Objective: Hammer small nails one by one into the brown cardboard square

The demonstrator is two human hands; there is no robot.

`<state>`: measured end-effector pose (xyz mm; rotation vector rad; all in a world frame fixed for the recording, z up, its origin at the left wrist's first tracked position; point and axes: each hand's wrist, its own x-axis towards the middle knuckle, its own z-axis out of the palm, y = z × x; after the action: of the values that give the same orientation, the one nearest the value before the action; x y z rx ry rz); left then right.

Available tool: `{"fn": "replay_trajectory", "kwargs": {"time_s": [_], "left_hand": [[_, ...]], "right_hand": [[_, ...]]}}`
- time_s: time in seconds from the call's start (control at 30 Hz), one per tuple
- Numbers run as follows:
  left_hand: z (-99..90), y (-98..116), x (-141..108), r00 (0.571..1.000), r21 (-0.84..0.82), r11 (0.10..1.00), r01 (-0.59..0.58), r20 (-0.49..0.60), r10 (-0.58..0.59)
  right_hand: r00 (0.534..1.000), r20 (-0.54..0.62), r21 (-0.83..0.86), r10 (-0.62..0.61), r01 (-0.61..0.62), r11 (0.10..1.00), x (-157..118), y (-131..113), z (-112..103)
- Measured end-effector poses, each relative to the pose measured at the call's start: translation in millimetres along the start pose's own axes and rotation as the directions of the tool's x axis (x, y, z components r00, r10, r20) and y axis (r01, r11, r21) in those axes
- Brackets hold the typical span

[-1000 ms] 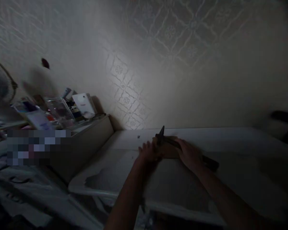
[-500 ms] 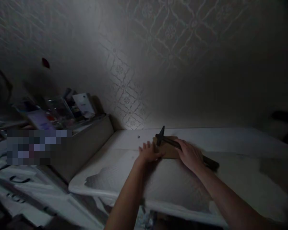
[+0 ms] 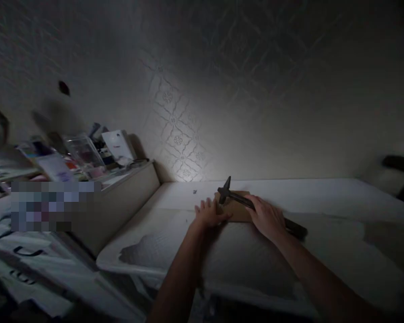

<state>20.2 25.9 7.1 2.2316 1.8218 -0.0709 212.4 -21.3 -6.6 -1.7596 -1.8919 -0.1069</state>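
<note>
My right hand [image 3: 267, 218] is wrapped round the handle of a dark hammer [image 3: 240, 198]. The hammer's metal head, with one pointed end, rests on or just above the left part of a small brown board [image 3: 239, 213]. Past my hand, the thick grip end sticks out to the right. My left hand [image 3: 207, 214] lies at the board's left edge, its fingers spread on the white table [image 3: 175, 224] and its thumb over the board's near left corner. Whatever is under the hammer head cannot be made out. A tiny dark thing [image 3: 195, 192] lies on the table beyond my left hand.
To the left stands a white drawer cabinet [image 3: 128, 188], its top crowded with a white box [image 3: 118, 144], a clear plastic case [image 3: 84, 150] and other items. A patterned wall [image 3: 256, 130] rises behind the table. A dark curved object [image 3: 402, 166] is at the far right.
The light has shifted: the wall's upper part is darker and its lower right is brighter. My hands, the hammer and the board are in nearly the same places.
</note>
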Motion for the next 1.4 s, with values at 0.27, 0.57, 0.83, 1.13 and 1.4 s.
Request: {"fn": "replay_trajectory", "kwargs": {"time_s": [0.27,0.57,0.83,1.13,1.4], "left_hand": [[1.9,-1.1,2.0,1.0,-0.001,1.0,0.003,0.0,-0.003],[1.1,0.4,0.2,1.0,-0.002,1.0,-0.002,-0.014,0.002],[2.8,-1.2,2.1,1.0,0.002,1.0,-0.01,-0.02,0.01],[4.5,-2.0,2.6,0.999,-0.009,1.0,-0.017,-0.046,0.016],[3.7,-1.2,2.3,0.999,-0.014,1.0,-0.015,-0.045,0.014]], "right_hand": [[1.0,-0.025,0.025,-0.01,0.01,1.0,-0.3,3.2,5.8],[0.999,-0.043,0.02,0.0,0.001,1.0,0.3,2.8,4.2],[0.999,-0.034,0.027,-0.004,0.005,1.0,-0.5,1.9,2.2],[1.0,-0.013,0.023,-0.011,0.011,1.0,0.6,4.4,4.6],[1.0,-0.012,0.009,0.001,0.0,1.0,0.2,2.6,2.4]]}}
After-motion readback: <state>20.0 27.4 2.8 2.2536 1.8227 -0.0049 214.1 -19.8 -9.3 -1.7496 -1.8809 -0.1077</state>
